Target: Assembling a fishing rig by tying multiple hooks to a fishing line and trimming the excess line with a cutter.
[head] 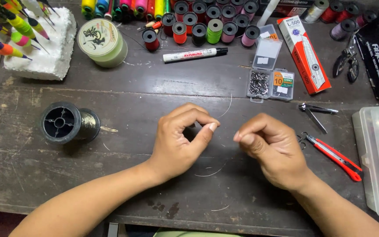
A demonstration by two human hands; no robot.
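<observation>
Below, both hands [180,140] [273,147] in pinched grip on thin line [228,107] over scuffed dark wooden table [132,94].

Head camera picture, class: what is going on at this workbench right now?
A person's left hand and right hand each pinch a thin, pale fishing line above a dark wooden table. A dark spool lies at the left, a red cutter at the right, and a small hook box behind.

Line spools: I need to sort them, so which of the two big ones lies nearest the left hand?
The dark spool, on its side left of the left hand; the pale green spool sits farther back by the white foam block.
</observation>
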